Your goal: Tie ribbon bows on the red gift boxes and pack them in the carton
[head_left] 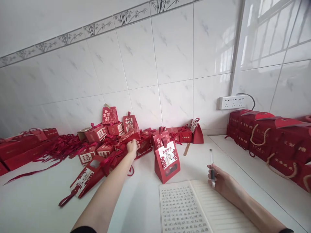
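Observation:
My left hand point(132, 147) reaches into the pile of red gift boxes, its fingers closed on the edge of a red gift box point(129, 136) with a ribbon-topped box point(128, 122) behind it. A pen point(211, 161) stands nearly upright in my right hand point(222, 182), above the notebook's right page. The open notebook point(181, 207) lies in front of me, its left page full of handwriting and its right page ruled. Just behind it stands a red gift box with a ribbon loop point(159, 168) and a printed white label.
Another tall box point(84, 179) lies tilted at the left front. Dark red ribbons point(62, 145) are heaped farther left, beside more boxes point(21, 149). Stacked red bags with rope handles point(274, 139) line the right side. A power strip point(233, 102) is on the tiled wall.

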A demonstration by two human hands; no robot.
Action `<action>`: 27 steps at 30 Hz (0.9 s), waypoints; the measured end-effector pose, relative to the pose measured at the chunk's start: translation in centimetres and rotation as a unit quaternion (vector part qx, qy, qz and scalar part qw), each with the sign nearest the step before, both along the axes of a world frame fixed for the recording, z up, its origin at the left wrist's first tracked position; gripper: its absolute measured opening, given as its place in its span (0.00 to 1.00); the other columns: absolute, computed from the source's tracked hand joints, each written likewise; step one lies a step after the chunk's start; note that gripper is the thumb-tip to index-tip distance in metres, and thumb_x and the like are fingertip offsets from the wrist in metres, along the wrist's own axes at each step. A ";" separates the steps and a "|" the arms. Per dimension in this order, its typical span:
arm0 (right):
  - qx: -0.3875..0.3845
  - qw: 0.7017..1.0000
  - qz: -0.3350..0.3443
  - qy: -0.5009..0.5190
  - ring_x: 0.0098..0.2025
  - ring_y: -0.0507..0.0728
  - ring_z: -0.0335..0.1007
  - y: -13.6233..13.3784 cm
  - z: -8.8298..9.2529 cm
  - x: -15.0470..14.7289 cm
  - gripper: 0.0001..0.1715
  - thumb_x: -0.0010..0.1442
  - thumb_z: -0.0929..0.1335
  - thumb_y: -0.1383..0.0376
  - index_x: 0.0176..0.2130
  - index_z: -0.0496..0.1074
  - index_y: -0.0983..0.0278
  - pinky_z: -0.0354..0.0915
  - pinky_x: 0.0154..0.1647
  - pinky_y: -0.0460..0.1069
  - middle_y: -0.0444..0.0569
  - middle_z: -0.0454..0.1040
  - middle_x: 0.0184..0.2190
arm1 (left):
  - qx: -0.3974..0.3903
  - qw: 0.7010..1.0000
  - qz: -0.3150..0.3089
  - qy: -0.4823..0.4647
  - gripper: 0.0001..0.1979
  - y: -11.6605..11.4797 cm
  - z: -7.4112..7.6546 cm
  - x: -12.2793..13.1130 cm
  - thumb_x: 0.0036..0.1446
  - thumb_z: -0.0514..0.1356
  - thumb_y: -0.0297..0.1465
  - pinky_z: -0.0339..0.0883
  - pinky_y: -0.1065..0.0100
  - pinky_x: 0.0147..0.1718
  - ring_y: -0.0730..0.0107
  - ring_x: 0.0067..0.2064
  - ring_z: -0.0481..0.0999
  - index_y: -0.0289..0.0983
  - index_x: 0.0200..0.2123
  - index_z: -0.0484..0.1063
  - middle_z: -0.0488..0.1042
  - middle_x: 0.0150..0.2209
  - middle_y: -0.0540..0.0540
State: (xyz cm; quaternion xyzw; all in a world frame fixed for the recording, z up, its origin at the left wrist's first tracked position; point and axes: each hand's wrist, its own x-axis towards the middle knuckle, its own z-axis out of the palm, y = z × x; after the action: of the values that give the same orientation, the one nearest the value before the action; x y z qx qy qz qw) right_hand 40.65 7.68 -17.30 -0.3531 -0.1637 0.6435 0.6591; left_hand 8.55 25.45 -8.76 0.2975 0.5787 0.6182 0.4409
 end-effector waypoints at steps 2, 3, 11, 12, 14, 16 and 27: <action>-0.005 1.000 0.001 0.007 0.20 0.47 0.51 0.1 0.1 -0.1 0.23 0.36 0.81 0.63 0.32 0.74 0.67 0.64 0.16 0.44 0.39 0.56 0.19 | -0.044 0.999 -0.006 -0.004 0.15 1.2 1.5 -0.3 0.62 0.54 0.39 0.70 0.68 0.31 0.74 0.33 0.73 0.32 0.43 0.68 0.72 0.37 0.46; -0.005 1.000 0.002 0.014 0.20 0.47 0.51 0.2 0.1 -0.2 0.23 0.36 0.81 0.64 0.31 0.73 0.68 0.64 0.16 0.44 0.39 0.56 0.19 | -0.065 0.998 -0.008 -0.007 0.18 1.6 2.0 -0.5 0.62 0.53 0.42 0.70 0.68 0.30 0.73 0.32 0.72 0.32 0.42 0.69 0.72 0.36 0.46; 0.015 0.998 0.006 0.056 0.19 0.44 0.47 0.6 -0.2 0.2 0.24 0.35 0.82 0.61 0.30 0.73 0.69 0.63 0.17 0.43 0.37 0.53 0.19 | -0.081 0.997 0.009 -0.009 0.15 3.9 3.5 -1.3 0.62 0.55 0.38 0.71 0.63 0.37 0.69 0.39 0.74 0.33 0.47 0.68 0.72 0.42 0.44; 0.019 0.998 0.010 0.061 0.19 0.44 0.46 0.6 -0.2 0.2 0.24 0.36 0.82 0.61 0.30 0.73 0.68 0.62 0.17 0.43 0.37 0.53 0.19 | -0.071 0.997 0.018 -0.005 0.15 4.0 3.5 -1.2 0.61 0.56 0.37 0.72 0.62 0.38 0.68 0.40 0.74 0.33 0.47 0.67 0.72 0.44 0.43; 0.024 0.997 0.016 0.066 0.19 0.44 0.46 0.6 -0.1 0.2 0.24 0.36 0.82 0.61 0.30 0.72 0.68 0.62 0.17 0.43 0.36 0.51 0.19 | -0.044 0.998 0.041 0.010 0.15 4.0 3.6 -0.8 0.61 0.56 0.36 0.72 0.61 0.39 0.67 0.42 0.74 0.33 0.48 0.67 0.71 0.45 0.43; 0.029 0.997 0.015 0.068 0.19 0.44 0.46 0.6 0.1 0.3 0.24 0.35 0.82 0.61 0.29 0.72 0.68 0.62 0.18 0.43 0.36 0.51 0.19 | -0.001 0.997 0.073 0.036 0.15 3.6 3.7 -0.3 0.61 0.56 0.36 0.71 0.61 0.39 0.68 0.41 0.74 0.33 0.48 0.67 0.71 0.44 0.43; 0.045 0.996 -0.009 0.077 0.18 0.45 0.48 0.4 -0.3 0.7 0.21 0.40 0.79 0.65 0.33 0.71 0.64 0.62 0.18 0.44 0.36 0.54 0.19 | 0.328 0.917 0.146 0.171 0.11 -9.6 0.8 2.6 0.57 0.52 0.37 0.66 0.65 0.47 0.60 0.49 0.72 0.37 0.40 0.66 0.74 0.43 0.40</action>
State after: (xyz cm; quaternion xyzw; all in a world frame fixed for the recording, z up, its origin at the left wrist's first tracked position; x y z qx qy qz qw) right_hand 41.36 8.04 -17.62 -0.2742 -0.1383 0.6550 0.6904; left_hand 11.15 15.80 -7.96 0.4387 0.4465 0.7709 0.1178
